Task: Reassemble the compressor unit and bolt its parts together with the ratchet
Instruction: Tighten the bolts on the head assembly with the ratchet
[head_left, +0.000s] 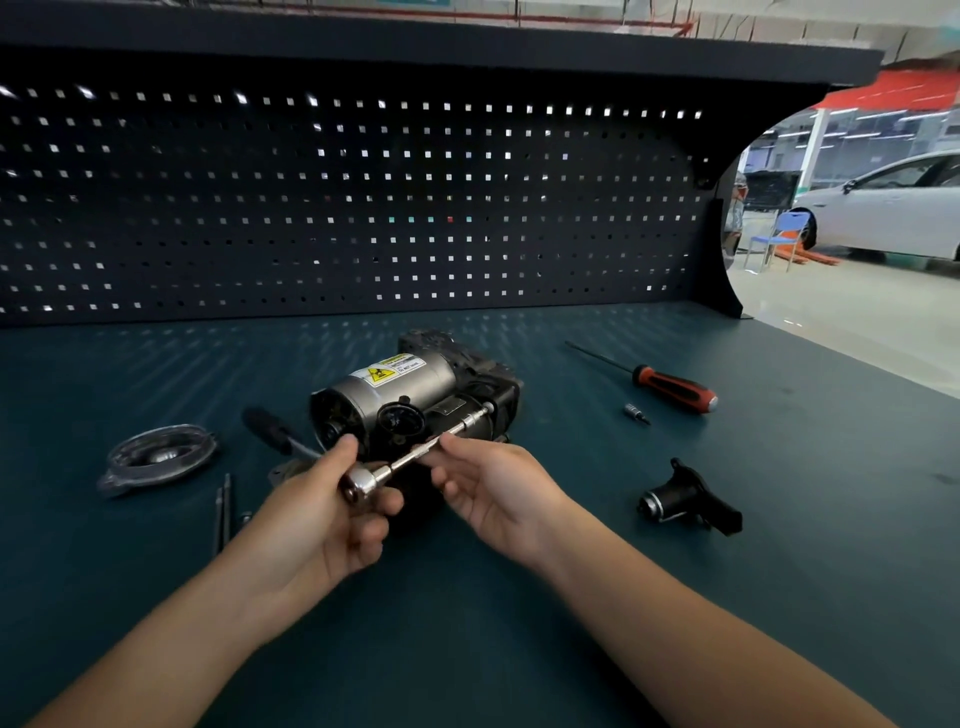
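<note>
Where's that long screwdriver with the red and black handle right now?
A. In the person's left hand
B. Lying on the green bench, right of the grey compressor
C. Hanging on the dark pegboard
B: the red-and-black-handled screwdriver lies flat on the green bench, right of the grey cylindrical compressor.

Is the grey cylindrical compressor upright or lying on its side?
Lying on its side: the grey cylindrical compressor rests lengthwise on the teal workbench, yellow warning label facing up.
</note>
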